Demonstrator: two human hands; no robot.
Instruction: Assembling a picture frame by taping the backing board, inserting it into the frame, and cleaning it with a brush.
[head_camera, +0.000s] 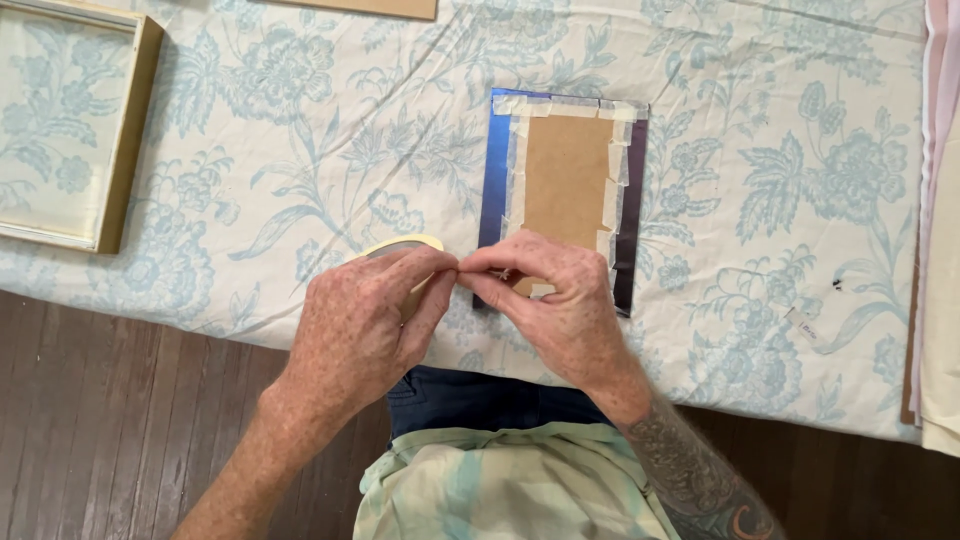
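Observation:
My left hand (362, 322) is closed around a roll of cream masking tape (400, 245), whose upper rim shows above my knuckles. My right hand (555, 300) pinches the loose end of the tape between thumb and forefinger, right next to my left fingertips. Just beyond both hands lies a dark blue-purple board (495, 165) face down on the cloth. A brown cardboard backing (565, 180) sits on it, held along its top and both sides by strips of masking tape. My right hand hides the board's lower edge.
The table carries a white cloth with a pale blue flower print (300, 130). A wooden picture frame (130, 120) lies at the far left. Pale sheets and boards (940, 250) are stacked at the right edge. Dark wood floor (110, 420) shows below the table edge.

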